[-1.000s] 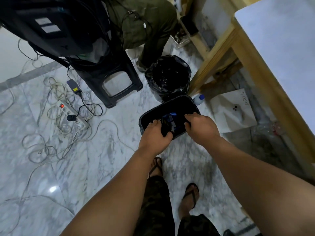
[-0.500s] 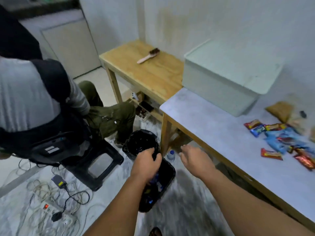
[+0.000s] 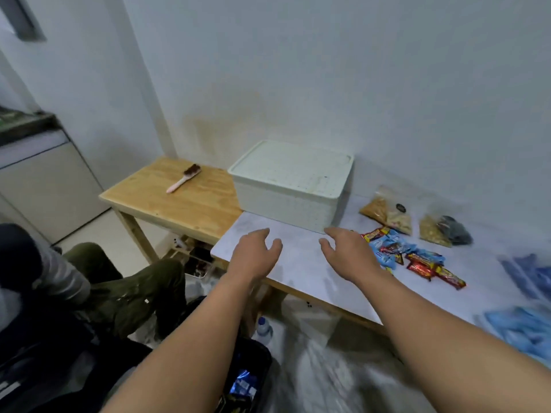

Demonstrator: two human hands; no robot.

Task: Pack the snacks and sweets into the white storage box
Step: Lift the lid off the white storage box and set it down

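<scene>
Both the left hand (image 3: 255,254) and the right hand (image 3: 347,254) hover empty with fingers loosely spread, just in front of the lidded white storage box (image 3: 290,184). The snack packets (image 3: 413,257) lie scattered right of the box, on the same table (image 3: 301,272).

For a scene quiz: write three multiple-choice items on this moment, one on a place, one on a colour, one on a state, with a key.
1. Where does the brush lie?
A. on the wooden table
B. on the box lid
C. on the floor

2. What colour is the storage box?
A. black
B. red
C. white

3. How is the box?
A. lid off
B. lid on
C. tipped over

Key: 1 A, it rests on the bare wood left of the box; 2 C, walls and lid are white; 3 B, the lid sits flat on top while the left hand and right hand hover open before it.
</scene>
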